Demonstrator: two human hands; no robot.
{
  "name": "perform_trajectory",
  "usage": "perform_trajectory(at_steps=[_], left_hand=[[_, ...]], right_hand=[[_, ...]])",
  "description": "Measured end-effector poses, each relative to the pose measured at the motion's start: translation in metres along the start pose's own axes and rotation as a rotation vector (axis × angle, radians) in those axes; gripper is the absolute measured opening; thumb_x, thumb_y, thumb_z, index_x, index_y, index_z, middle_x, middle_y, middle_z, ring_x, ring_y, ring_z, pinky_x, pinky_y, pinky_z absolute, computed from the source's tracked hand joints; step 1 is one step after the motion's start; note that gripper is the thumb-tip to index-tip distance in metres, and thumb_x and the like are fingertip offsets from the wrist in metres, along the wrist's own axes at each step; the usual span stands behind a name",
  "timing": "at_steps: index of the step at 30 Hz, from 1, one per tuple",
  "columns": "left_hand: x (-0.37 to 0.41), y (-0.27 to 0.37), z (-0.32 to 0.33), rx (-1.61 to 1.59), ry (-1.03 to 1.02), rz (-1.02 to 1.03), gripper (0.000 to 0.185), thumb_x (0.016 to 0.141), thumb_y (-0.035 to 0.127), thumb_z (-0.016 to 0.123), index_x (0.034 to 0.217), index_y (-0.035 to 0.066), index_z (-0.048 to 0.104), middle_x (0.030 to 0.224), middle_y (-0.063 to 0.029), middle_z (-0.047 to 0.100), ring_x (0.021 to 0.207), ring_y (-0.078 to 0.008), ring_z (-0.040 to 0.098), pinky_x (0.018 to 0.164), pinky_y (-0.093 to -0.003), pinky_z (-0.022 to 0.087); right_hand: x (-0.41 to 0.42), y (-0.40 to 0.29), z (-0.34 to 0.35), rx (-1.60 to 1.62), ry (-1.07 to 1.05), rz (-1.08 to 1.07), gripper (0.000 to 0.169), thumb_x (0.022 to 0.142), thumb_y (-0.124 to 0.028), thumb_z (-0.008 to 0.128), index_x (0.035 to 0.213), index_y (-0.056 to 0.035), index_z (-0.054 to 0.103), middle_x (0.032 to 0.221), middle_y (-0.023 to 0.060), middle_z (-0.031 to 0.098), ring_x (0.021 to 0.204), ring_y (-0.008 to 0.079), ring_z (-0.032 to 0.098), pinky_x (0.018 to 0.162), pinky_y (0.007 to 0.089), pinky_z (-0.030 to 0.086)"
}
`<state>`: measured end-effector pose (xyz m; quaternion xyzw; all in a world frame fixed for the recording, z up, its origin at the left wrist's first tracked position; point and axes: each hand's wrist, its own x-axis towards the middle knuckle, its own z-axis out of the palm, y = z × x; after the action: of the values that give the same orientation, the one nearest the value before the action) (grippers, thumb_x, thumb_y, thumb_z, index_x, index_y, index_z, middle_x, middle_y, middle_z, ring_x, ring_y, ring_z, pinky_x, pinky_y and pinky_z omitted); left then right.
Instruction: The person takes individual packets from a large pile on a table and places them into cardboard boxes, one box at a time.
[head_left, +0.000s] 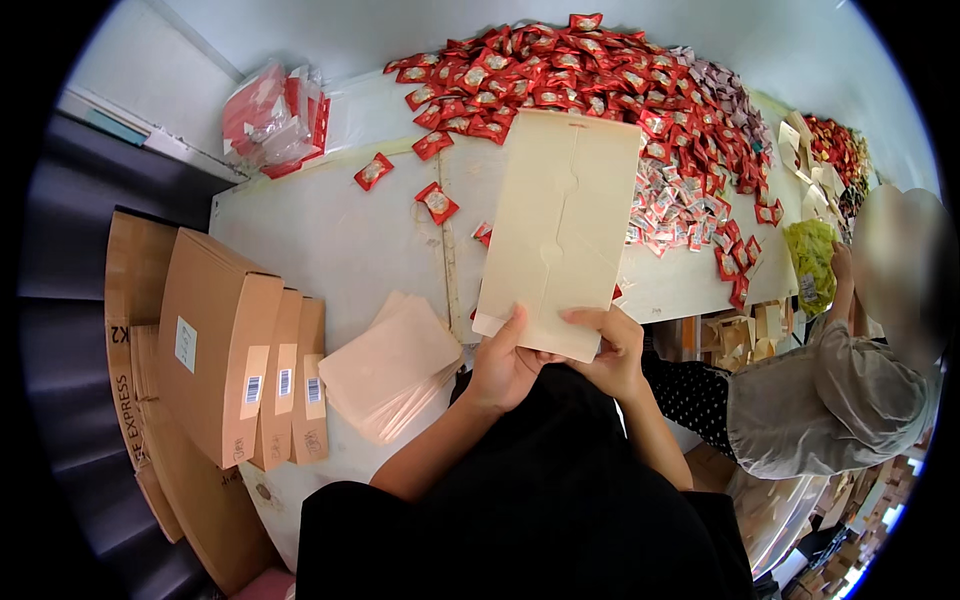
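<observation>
A flat cream cardboard box (559, 225) with a wavy slit down its face is held by its near end over the table. My left hand (504, 364) grips its near left corner, thumb on top. At the near right corner, my right hand (611, 349) has its fingers on the face and edge. Beyond the box lies a large heap of red wrapped packets (555, 67), with smaller white-and-red packets (667, 210) to its right. A fanned stack of pale cardboard pieces (394, 360) rests on the table left of my left hand.
Brown cartons (217, 337) stand at the left. Plastic-wrapped red packages (270, 120) lie at the back left. Loose red packets (436, 202) lie near the table seam. Another person (832, 397) stands at the right, one hand by a yellow-green bag (810, 262).
</observation>
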<state>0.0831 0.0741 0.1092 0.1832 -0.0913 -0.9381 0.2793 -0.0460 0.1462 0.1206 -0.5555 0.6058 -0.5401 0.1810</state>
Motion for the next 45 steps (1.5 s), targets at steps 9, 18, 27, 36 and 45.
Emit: perform_trajectory(at_steps=[9,18,27,36,45], left_hand=[[-0.044,0.053,-0.032,0.819,-0.044,0.323,0.04,0.078,0.016,0.066,0.111,0.001,0.049,0.098,-0.0075,0.058,0.085,-0.012,0.054,0.073,-0.0263,0.044],[-0.084,0.042,-0.055,0.741,0.197,0.311,0.016,0.08,0.014,0.065,0.085,0.0,0.059,0.074,-0.0044,0.061,0.067,-0.0104,0.056,0.063,-0.0229,0.045],[-0.086,0.032,-0.043,0.772,0.167,0.28,0.013,0.081,0.008,0.059,0.09,-0.001,0.058,0.082,-0.0066,0.061,0.072,-0.0125,0.057,0.062,-0.0256,0.049],[-0.064,0.027,-0.042,0.645,0.141,0.173,0.024,0.078,0.01,0.061,0.098,-0.001,0.053,0.085,-0.0096,0.06,0.073,-0.0154,0.059,0.058,-0.0248,0.049],[-0.054,0.019,-0.03,0.693,0.086,0.198,0.017,0.079,0.0,0.054,0.096,-0.003,0.054,0.083,-0.0098,0.06,0.069,-0.0143,0.057,0.058,-0.024,0.048]], right_hand=[[-0.004,-0.003,0.014,0.592,-0.256,0.381,0.016,0.076,0.003,0.063,0.068,-0.0045,0.052,0.07,0.0052,0.059,0.064,0.0092,0.057,0.059,0.0199,0.04],[-0.014,-0.019,0.066,0.932,-0.185,0.665,0.052,0.077,0.006,0.057,0.119,-0.0026,0.029,0.085,0.0112,0.058,0.066,0.0157,0.058,0.06,0.027,0.048],[-0.022,-0.016,0.076,0.812,-0.149,0.829,0.02,0.074,0.007,0.05,0.095,0.005,0.05,0.077,0.0088,0.058,0.063,0.0139,0.057,0.054,0.0237,0.046],[-0.029,-0.008,0.059,0.789,-0.146,0.726,0.016,0.08,0.001,0.054,0.095,0.0036,0.05,0.081,0.0091,0.059,0.066,0.0132,0.058,0.056,0.0234,0.047],[-0.033,-0.004,0.05,0.749,-0.07,0.742,0.014,0.079,0.001,0.051,0.092,0.0046,0.051,0.078,0.0091,0.06,0.063,0.0125,0.058,0.053,0.0229,0.046]])
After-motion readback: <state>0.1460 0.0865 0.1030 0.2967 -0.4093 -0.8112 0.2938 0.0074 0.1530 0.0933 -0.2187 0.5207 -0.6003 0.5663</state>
